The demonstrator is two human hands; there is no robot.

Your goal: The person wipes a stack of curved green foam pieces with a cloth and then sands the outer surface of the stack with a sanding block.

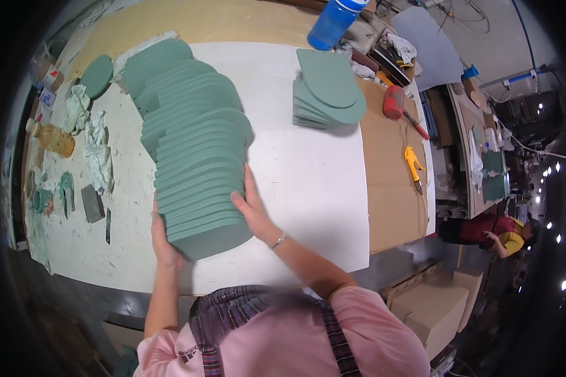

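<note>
As a leaning row of rounded green panels [201, 179] reaches toward the desk's [317, 210] near edge, the left hand [165, 245] and right hand [256, 215] clasp it from both sides, the right thumb spread from the fingers; whether the left fingers are spread I cannot tell. Beyond lie a grey block [93, 203] toward the left edge, a yellow air gun [413, 165] toward the right, then a smaller green stack [329, 88] nearer the far edge.
</note>
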